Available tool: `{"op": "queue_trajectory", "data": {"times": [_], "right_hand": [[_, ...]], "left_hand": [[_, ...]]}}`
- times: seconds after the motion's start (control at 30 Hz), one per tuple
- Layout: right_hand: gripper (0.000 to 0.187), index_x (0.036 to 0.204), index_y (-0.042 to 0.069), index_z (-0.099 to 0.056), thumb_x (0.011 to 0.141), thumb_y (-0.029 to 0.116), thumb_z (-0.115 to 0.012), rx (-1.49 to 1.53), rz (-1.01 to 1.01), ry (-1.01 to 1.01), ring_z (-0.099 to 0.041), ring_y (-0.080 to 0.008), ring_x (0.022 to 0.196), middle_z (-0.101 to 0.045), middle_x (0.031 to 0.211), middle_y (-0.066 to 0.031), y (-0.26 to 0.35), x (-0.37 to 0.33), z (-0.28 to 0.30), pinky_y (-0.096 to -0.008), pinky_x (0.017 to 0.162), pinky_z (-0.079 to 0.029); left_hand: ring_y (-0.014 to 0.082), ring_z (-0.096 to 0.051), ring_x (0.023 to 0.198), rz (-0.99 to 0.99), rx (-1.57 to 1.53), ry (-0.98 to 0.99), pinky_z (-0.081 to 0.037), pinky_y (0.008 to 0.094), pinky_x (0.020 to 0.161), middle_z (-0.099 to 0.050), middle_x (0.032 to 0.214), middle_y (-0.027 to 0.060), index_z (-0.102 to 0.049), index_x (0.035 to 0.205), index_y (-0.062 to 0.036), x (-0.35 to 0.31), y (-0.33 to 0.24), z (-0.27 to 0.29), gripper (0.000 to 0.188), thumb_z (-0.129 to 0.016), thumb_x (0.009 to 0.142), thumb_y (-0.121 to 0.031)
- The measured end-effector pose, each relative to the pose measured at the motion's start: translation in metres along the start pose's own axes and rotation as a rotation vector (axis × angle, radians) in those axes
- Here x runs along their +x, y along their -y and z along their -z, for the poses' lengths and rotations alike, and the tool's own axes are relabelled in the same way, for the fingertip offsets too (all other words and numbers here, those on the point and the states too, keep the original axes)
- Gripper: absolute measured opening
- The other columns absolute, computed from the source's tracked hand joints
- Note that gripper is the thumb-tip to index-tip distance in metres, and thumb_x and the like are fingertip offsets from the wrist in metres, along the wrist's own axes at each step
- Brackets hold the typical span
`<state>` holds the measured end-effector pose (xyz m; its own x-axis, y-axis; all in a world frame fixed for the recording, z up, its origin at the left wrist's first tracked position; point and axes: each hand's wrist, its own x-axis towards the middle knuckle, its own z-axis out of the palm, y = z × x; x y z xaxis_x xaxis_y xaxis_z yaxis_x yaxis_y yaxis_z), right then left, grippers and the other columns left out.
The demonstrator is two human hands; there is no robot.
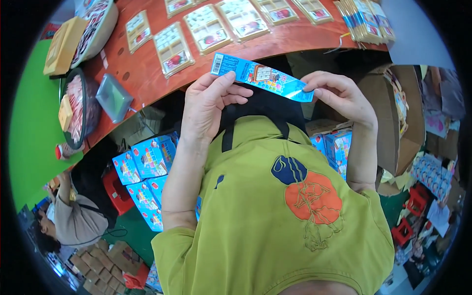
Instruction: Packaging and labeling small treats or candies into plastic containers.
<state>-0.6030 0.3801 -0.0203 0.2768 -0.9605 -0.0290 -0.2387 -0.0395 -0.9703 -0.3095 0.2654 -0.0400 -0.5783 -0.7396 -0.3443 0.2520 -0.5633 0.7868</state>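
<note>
Both hands, left hand and right hand, pinching a blue card strip above the reddish-brown surface of card trays, blue boxes below.

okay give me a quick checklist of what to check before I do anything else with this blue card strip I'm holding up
1. Left hand grips the blue card strip at its barcode end: ok.
2. Right hand pinches the other end: ok.
3. Strip flat, not creased: ok.
4. Strip clear of the red table: ok.
5. Packs on the table lie in a row: ok.
6. Strip's back side: cannot tell.
</note>
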Motion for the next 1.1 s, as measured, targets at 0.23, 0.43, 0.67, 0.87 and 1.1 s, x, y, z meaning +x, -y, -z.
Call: {"op": "queue_trajectory", "data": {"times": [0.23, 0.43, 0.67, 0.87, 1.1], "right_hand": [[0.032, 0.131, 0.003, -0.050, 0.100, 0.010, -0.054, 0.278, -0.126, -0.001, -0.066, -0.0161, 0.103, -0.061, 0.125, -0.0124, -0.006, 0.058, -0.030, -0.0280, 0.081, -0.052], [0.051, 0.139, 0.004, -0.047, 0.095, 0.016, -0.068, 0.015, -0.110, -0.121, -0.050, -0.0049, 0.078, -0.053, 0.112, -0.0046, 0.007, 0.126, -0.085, -0.0201, 0.070, -0.045], [0.040, 0.131, 0.001, -0.054, 0.096, 0.016, -0.063, -0.672, 0.421, -0.262, -0.059, -0.0280, 0.111, -0.057, 0.121, -0.0162, -0.005, 0.233, -0.118, -0.0393, 0.094, -0.048], [0.041, 0.130, -0.001, -0.053, 0.097, 0.022, -0.056, -1.123, 0.299, -0.243, -0.048, -0.0390, 0.127, -0.053, 0.133, -0.0216, -0.033, 0.319, -0.152, -0.0507, 0.107, -0.037], [0.038, 0.125, 0.001, -0.056, 0.092, 0.018, -0.059, -1.029, 0.403, -0.253, -0.051, -0.0322, 0.120, -0.056, 0.119, -0.0180, -0.026, 0.305, -0.195, -0.0477, 0.100, -0.036]], "left_hand": [[0.0266, -0.074, 0.087, -0.271, -0.078, -0.237, -0.061, 0.0334, 0.072, -0.072, 0.099, 0.0159, -0.065, 0.107, 0.0039, -0.026, -0.016, 0.021, 0.020, -0.061, 0.100, -0.014], [0.0309, -0.073, 0.087, -0.301, -0.293, -0.291, -0.061, 0.0354, 0.070, -0.071, 0.100, 0.0175, -0.061, 0.112, 0.0029, -0.044, -0.024, 0.043, 0.021, -0.059, 0.101, -0.015], [0.0217, -0.064, 0.077, -0.508, -0.532, -0.498, -0.049, 0.0326, 0.065, -0.073, 0.098, 0.0115, -0.066, 0.109, -0.0030, -0.091, -0.057, 0.091, 0.019, -0.060, 0.100, -0.019], [0.0207, -0.060, 0.077, -0.640, -0.480, -0.508, -0.047, 0.0330, 0.067, -0.072, 0.098, 0.0105, -0.065, 0.110, -0.0020, -0.124, -0.076, 0.123, 0.022, -0.056, 0.103, -0.020], [0.0202, -0.058, 0.076, -0.607, -0.566, -0.495, -0.046, 0.0325, 0.066, -0.071, 0.096, 0.0094, -0.066, 0.111, -0.0042, -0.123, -0.056, 0.142, 0.020, -0.057, 0.103, -0.021]]}}
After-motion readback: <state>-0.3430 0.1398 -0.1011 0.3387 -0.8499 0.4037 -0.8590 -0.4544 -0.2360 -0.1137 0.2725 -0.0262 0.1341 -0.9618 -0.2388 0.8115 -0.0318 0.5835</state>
